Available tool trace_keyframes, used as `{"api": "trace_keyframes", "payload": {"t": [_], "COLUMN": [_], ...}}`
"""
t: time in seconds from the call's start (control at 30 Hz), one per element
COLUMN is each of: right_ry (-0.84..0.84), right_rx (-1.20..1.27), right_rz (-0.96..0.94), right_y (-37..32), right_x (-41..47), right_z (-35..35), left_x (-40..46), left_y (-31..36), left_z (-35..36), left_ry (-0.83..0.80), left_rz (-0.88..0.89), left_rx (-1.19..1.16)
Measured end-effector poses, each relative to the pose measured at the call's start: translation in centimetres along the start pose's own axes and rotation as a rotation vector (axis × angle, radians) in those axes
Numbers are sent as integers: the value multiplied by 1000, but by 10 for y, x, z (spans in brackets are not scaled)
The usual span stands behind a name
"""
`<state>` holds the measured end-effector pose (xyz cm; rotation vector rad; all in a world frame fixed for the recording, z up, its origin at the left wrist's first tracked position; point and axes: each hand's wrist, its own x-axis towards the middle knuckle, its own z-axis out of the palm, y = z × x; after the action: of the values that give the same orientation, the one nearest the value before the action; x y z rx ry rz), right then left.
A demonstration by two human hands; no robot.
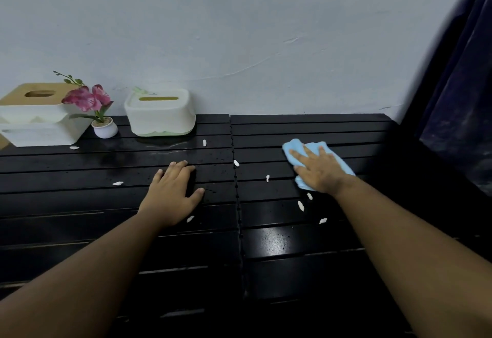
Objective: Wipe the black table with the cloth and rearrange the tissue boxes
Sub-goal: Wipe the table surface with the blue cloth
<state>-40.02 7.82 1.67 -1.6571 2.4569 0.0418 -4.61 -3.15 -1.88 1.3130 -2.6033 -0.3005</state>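
Pressing cloth (pixel 292 150) flat under your right hand (pixel 320 171), fingers spread; left hand (pixel 173 195) rests relaxed, palm down, on desk (pixel 292 242). Sweep scraps (pixel 300 205) together, overlapping strokes.

Dim, cool, flat light overall. One specular glare patch is seen on the black table (pixel 277 242), near-side and inward of the right hand (pixel 322 175) pressed flat on the cloth (pixel 295 151); an overhead source is implied. A faint wet sheen is seen beyond the left hand (pixel 173 194). Shadows are soft and weak. Slats are bowed by wide-angle distortion, strongest at the frame edges. The curtain (pixel 458 114), outward of the right hand, is smeared and underexposed. Detail is soft throughout, with compression noise in dark areas.
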Motion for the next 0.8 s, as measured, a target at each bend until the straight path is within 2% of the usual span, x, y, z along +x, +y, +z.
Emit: {"api": "trace_keyframes", "payload": {"t": [0.13,0.27,0.37,0.47,0.53,0.63,0.8], "right_ry": [-37,-29,6,84,277,160,296], "right_rx": [-43,-180,-285,-412,-723,-682,-794], "right_rz": [-240,-389,-473,-348,-376,-243,-274], "right_y": [-82,-98,-72,-15,32,108,119], "right_x": [5,4,0,10,8,-15,-88], "right_z": [16,12,-6,-2,1,10,3], "left_x": [-1,-3,-3,-3,-2,-1,1], "left_y": [3,5,5,4,3,1,-1], "left_z": [-3,-6,-6,-5,-4,-2,1], "left_ry": [-9,-12,-11,-9,-7,-2,7], "left_rz": [-9,-16,-16,-11,-8,-6,5], "left_rx": [-8,-15,-22,-22,-15,-11,-1]}}
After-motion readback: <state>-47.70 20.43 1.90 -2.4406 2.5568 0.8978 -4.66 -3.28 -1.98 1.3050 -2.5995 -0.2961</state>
